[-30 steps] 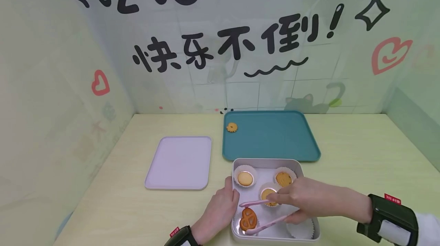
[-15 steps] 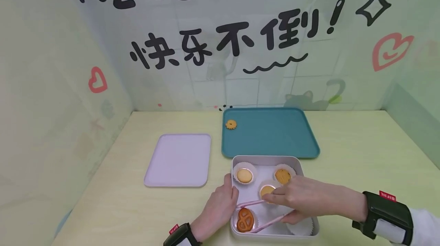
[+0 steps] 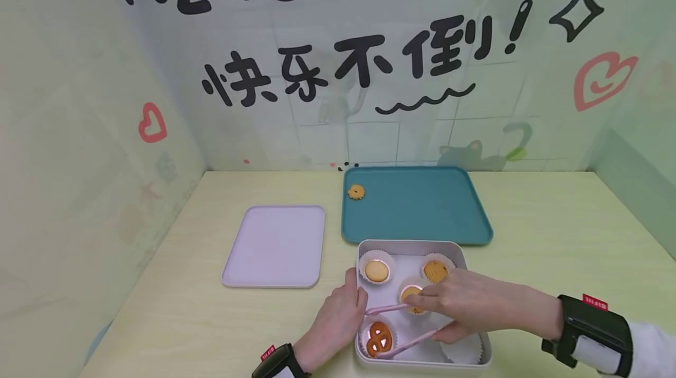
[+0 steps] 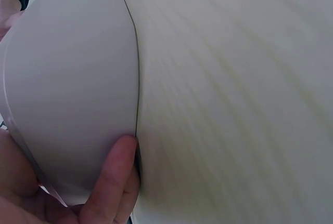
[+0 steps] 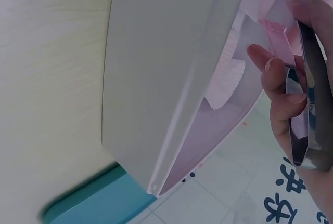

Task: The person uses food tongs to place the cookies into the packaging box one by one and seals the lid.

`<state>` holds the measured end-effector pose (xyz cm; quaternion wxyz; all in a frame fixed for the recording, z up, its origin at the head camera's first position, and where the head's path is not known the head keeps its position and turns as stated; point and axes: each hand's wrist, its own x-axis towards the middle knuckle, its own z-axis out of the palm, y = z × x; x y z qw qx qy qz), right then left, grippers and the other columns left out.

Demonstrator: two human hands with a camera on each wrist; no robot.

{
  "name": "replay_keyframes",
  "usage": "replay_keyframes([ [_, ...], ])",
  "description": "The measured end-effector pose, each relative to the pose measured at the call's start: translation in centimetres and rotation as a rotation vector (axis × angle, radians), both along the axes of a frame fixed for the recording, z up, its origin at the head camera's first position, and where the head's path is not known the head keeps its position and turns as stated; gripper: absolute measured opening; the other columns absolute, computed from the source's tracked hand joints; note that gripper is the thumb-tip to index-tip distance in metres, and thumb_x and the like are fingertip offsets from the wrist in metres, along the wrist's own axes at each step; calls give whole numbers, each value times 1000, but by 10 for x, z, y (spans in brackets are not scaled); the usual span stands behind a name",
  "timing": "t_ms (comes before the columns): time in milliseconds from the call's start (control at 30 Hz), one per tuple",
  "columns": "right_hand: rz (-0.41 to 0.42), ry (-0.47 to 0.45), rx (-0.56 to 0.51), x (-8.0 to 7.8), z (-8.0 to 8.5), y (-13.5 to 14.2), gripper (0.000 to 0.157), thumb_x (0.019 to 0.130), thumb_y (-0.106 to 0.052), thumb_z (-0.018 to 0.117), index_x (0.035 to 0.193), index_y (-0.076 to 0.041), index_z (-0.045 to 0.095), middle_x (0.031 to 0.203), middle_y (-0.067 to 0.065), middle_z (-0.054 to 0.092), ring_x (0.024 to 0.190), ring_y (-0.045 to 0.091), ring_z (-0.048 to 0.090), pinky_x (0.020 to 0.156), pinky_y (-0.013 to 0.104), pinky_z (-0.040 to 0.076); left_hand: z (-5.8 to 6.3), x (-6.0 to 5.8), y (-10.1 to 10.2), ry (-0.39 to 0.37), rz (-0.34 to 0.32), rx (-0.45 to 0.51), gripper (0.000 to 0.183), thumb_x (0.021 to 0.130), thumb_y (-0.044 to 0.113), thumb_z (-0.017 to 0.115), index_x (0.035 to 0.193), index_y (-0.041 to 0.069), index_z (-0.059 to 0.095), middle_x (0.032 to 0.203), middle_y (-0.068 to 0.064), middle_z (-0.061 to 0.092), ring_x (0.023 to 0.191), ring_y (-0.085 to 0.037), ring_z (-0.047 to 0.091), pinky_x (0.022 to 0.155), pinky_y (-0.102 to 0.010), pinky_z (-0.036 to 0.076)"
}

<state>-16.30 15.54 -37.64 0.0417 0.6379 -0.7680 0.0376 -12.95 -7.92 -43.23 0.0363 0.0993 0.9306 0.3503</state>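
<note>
Pretzel (image 3: 377,338) sits in a paper cup (image 3: 393,331) at the near left corner of the pale box (image 3: 422,365), between the spread tips of your pink tongs (image 3: 412,343). Your right hand (image 3: 458,301) has its fingers clamped on the tongs, reaching in from the counter's (image 3: 174,313) right side; the pretzel lies left of those fingers and nearer to you, out at the tongs' ends. You cannot tell whether the lower tip touches it; the upper one looks apart. Your left hand (image 3: 340,313) grips the box's left wall, fingers against the outside and thumb at the rim, probably to steady it; the pretzel is just across that wall. The cups seem meant to separate the biscuits: a round cookie (image 3: 377,272) in the box's far left corner, a ridged cookie (image 3: 435,272) in the far right, and a third biscuit (image 3: 412,293) between, partly hidden by your right fingers. The box likely stands away from the counter's far edge for easy reach, while a teal tray (image 3: 417,205), with a small cookie (image 3: 356,192) in its far left corner, lies along that edge and a lilac tray (image 3: 274,246) toward the left edge.
</note>
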Motion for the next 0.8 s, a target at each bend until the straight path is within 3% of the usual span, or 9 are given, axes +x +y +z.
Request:
replay_keyframes([
  [233,-52,-28,-22,-4,9,11,48,76,-39,72,116,-13,62,90,-11,66,52,-4,35,48,9,28,-1,1,-2,36,-12,2,29,96,15,38,118,-4,40,65,-9,52,56,-19,51,48,-36,40],
  [467,-147,-69,-130,-20,31,30,48,78,-36,72,114,-6,64,83,-13,63,48,-7,29,45,7,26,-2,1,-3,39,-16,4,28,97,15,38,117,-5,40,66,-10,54,60,-23,58,50,-38,42],
  [633,-262,-89,-132,-48,40,33,47,79,-30,72,116,-3,63,80,-10,65,48,-8,32,45,11,32,-1,2,-3,36,-7,-6,28,96,15,38,116,-5,40,67,-12,56,62,-27,60,51,-40,43],
  [800,-373,-89,-75,-85,38,26,44,80,-27,70,116,-3,63,80,-7,66,47,-4,33,46,17,33,-2,2,-1,26,-1,-6,32,96,15,38,120,-6,40,67,-14,56,61,-29,59,51,-41,44],
])
